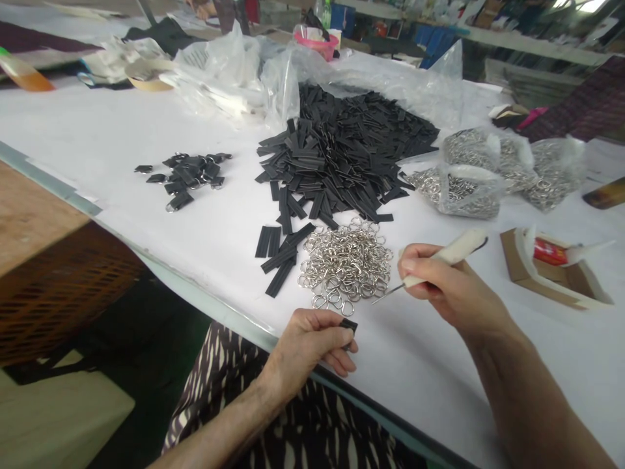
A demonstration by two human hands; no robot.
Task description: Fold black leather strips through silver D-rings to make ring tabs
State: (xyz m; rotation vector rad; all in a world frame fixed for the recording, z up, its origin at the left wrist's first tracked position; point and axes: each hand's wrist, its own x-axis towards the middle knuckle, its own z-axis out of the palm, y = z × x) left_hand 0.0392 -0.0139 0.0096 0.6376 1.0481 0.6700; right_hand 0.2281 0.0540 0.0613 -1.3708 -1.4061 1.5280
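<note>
Near the table's front edge my left hand (319,342) pinches a small black strap piece (348,324) between thumb and fingers. Most of that piece is hidden by the fingers. My right hand (434,280) is closed round a soldering iron-like tool with a pale handle (456,251) and a thin metal tip (388,294), which points down and left. Just beyond my hands lies a pile of silver D-rings (346,260). Behind it rises a large heap of black strap pieces (351,150). At the left sits a small group of black loops with rings (188,172).
Clear bags of metal rings (469,185) stand at the right. In front of them is an open cardboard box (551,280) with a red item inside. Crumpled plastic sheeting (234,71) lies behind the heap. An orange crate (63,293) is below the table's left edge.
</note>
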